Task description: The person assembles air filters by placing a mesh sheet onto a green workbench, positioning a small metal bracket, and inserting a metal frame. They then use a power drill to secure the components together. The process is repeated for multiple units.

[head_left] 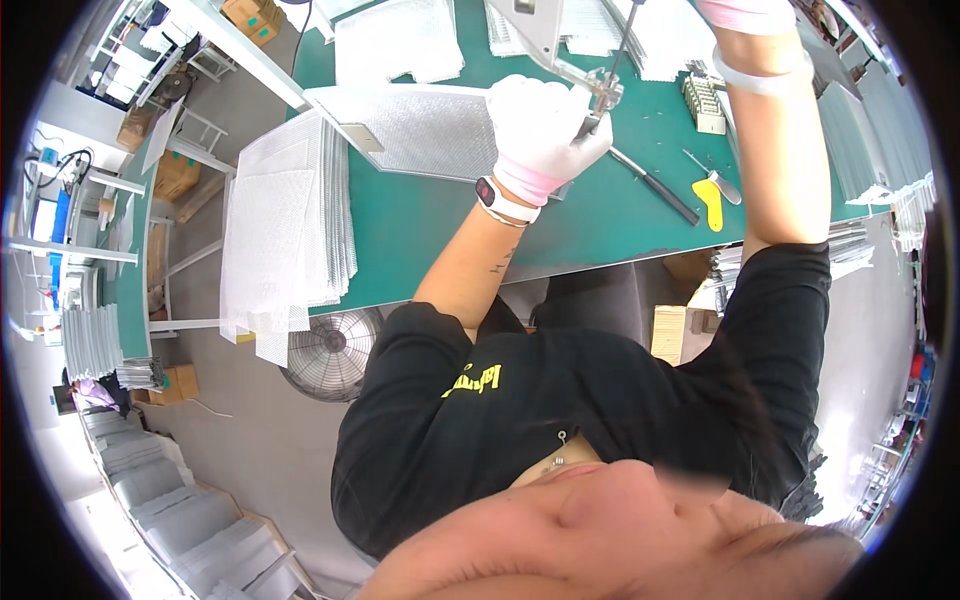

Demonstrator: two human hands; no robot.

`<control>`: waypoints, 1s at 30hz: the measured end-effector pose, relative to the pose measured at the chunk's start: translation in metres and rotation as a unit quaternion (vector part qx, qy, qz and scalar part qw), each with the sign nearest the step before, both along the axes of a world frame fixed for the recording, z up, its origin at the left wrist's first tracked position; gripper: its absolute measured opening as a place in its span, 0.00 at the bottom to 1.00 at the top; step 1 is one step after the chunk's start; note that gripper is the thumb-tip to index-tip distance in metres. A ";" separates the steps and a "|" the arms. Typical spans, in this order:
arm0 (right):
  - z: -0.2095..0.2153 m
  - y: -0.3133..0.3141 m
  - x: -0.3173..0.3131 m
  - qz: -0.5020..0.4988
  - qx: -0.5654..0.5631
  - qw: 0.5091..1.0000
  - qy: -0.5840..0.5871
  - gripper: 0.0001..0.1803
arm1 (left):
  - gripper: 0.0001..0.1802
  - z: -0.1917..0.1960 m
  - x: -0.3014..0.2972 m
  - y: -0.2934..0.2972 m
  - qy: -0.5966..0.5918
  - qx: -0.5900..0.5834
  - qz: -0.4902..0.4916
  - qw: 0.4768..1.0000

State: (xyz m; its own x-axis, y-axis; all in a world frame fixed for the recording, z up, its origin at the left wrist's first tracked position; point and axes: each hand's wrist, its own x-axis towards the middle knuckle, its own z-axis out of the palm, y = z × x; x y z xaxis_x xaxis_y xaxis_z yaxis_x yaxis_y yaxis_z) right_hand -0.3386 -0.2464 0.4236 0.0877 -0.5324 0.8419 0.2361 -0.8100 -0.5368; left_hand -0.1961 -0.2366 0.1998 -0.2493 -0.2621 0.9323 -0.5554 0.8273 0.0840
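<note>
My left hand (545,130), in a white glove with a pink cuff, is closed on the right end of a framed silver mesh panel (430,130). The panel stands tilted over the green table, with a small pale plate near its left end. Right beside my fingers is the metal head (604,92) of a light grey bench machine, and a small dark metal piece (588,128) shows at my fingertips. My right hand (748,14) reaches up to the top edge; only its pink-and-white cuff shows, and its fingers are out of the picture.
On the green table (430,235) lie a stack of mesh sheets (285,220) at left, more sheets (398,42) behind, a black-handled tool (668,198), a yellow-handled tool (708,203) and a block of small beige parts (704,104). Below stands a round floor fan (335,345).
</note>
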 end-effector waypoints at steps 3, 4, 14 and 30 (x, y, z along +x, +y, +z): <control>-0.008 -0.010 -0.003 -0.011 0.026 0.999 -0.018 0.06 | 0.11 0.001 -0.002 0.000 0.025 0.001 -0.029 0.999; -0.008 -0.010 -0.002 -0.002 0.044 0.999 -0.029 0.06 | 0.10 0.001 -0.003 0.001 0.032 -0.005 -0.033 0.999; -0.050 -0.021 0.022 0.338 0.195 0.919 0.050 0.20 | 0.09 0.000 0.003 0.009 0.046 0.009 -0.089 0.995; -0.110 0.026 0.028 0.223 0.232 0.942 -0.097 0.15 | 0.10 -0.009 0.004 0.009 0.011 0.098 -0.123 0.988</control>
